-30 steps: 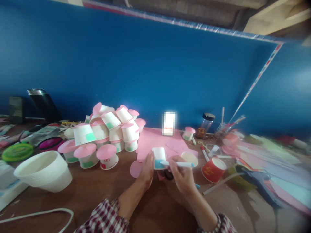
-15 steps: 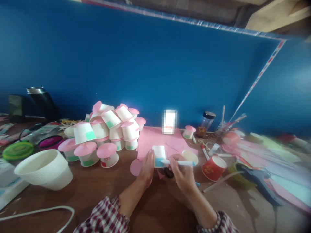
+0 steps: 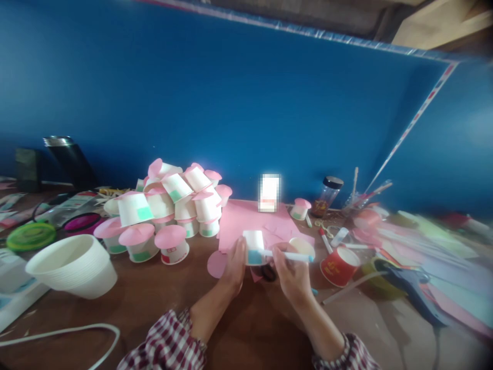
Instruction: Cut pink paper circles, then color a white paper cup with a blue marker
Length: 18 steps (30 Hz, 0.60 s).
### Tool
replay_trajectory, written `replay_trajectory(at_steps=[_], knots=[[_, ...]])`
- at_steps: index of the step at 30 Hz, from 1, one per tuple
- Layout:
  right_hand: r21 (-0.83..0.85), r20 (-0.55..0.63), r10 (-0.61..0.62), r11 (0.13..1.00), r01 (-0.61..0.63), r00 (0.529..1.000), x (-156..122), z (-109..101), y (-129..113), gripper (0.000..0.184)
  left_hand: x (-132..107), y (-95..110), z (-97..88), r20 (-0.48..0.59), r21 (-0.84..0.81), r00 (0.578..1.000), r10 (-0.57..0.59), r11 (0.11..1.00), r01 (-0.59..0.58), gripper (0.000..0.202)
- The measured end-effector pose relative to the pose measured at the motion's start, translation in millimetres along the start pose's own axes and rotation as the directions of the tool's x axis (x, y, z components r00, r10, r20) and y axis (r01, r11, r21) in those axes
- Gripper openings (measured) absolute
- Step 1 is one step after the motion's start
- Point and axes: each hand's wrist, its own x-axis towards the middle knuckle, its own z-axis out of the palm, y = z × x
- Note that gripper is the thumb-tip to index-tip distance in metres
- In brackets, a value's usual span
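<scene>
My left hand (image 3: 233, 266) is closed on the left side of a small white paper cup (image 3: 253, 239), which is upside down with a blue-coloured patch on its lower front. In my right hand (image 3: 290, 275) is a light-blue marker pen (image 3: 296, 256), held like a pencil, its tip at the right edge of the blue patch. Pink paper sheets (image 3: 242, 216) lie behind the cup. A pink paper disc (image 3: 216, 264) is beside my left hand, and an open white cup (image 3: 302, 246) stands just behind my right hand.
Pink-topped paper cups (image 3: 169, 200) are piled at the left, near a nested stack of white cups (image 3: 73, 267). At the right are a red paper cup (image 3: 339, 266), a glue gun (image 3: 416, 290) and a dark-lidded jar (image 3: 326, 195). A white cable (image 3: 77, 330) curves at the front left.
The marker's tip has shifted slightly right across the blue patch. My left hand stays on the cup; the whole view has shifted slightly.
</scene>
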Motion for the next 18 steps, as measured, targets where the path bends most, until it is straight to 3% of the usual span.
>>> replay_trajectory(at_steps=[9, 18], knots=[[-0.016, 0.015, -0.032, 0.999, 0.032, 0.999, 0.0, -1.2, -3.3, 0.022, -2.6, 8.5, 0.6, -0.061, 0.04, 0.998, -0.027, 0.999, 0.029, 0.023], [-0.071, 0.05, -0.087, 0.993, 0.09, 0.995, -0.8, -0.5, -7.1, 0.02, -3.7, 9.9, -0.2, 0.002, 0.119, 1.0, 0.025, 0.993, -0.025, 0.025]])
